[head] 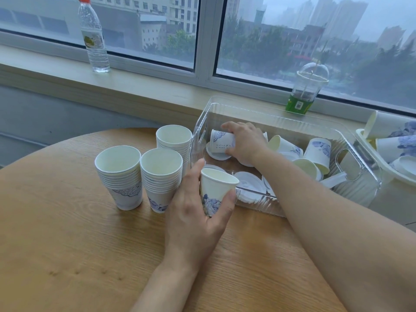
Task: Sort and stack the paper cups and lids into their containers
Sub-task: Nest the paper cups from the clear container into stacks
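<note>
Left hand (198, 212) has its fingers wrapped round an upright cup (215, 190) beside the stacks (139, 174) on the table (67, 244). Right hand (245, 143) grips a second cup (221, 140) lying on its side in the clear bin (360, 183), looks like over a lid (217, 154). Thin paper, crushes easily, so hold the sidewall lightly near the stiffer rim.

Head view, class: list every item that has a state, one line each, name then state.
Left hand: grip closed on single cup, upright.
Right hand: grip closed on lying cup inside clear bin.
Three cup stacks: upright on table.
Water bottle: capped, upright.
Dome-lid cup: lidded.
</note>
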### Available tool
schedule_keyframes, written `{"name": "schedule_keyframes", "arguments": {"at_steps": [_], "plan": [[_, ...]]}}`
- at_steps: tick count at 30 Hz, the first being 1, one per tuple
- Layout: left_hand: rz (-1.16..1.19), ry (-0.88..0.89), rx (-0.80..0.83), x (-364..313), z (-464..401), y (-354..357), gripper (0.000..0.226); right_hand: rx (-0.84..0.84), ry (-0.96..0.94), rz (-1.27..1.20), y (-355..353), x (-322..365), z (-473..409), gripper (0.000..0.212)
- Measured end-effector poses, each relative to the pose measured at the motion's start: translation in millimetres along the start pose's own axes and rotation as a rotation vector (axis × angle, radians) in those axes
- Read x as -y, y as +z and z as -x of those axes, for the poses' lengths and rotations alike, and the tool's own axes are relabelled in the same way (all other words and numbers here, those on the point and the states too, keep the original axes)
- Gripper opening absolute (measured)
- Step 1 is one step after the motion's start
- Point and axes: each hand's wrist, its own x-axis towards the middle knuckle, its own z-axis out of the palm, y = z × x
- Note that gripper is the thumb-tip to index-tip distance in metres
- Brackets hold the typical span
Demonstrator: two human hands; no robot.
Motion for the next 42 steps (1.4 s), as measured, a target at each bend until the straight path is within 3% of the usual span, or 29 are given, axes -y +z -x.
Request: {"name": "schedule_keyframes", "arguments": {"at_steps": [6,11,14,17,23,42], "plan": [[0.020,0.006,-0.038,0.2,1.5,2.0,0.082,-0.154,-0.019,-0.121,-11.2,2.4,19.9,0.066],[0.046,-0.011,-0.055,1.6,1.7,3.3,0.083,-0.332,-0.001,-0.670,-31.5,8.2,81.5,0.066],[0.039,0.008,-0.058,2.2,2.7,4.0,0.082,-0.308,-0.033,-0.944,-36.8,19.2,126.8,0.065],[0.017,0.081,-0.045,3.0,3.5,5.8,0.081,-0.259,-0.077,-1.063,-32.1,23.7,154.3,0.068],[0.028,0.153,-0.030,6.0,4.0,7.5,0.085,-0.247,-0.082,-1.143,-14.9,28.9,167.1,0.075],[0.092,0.125,-0.051,5.4,2.5,8.2,0.086,-0.246,-0.067,-0.939,-1.5,22.4,187.6,0.046]]}}
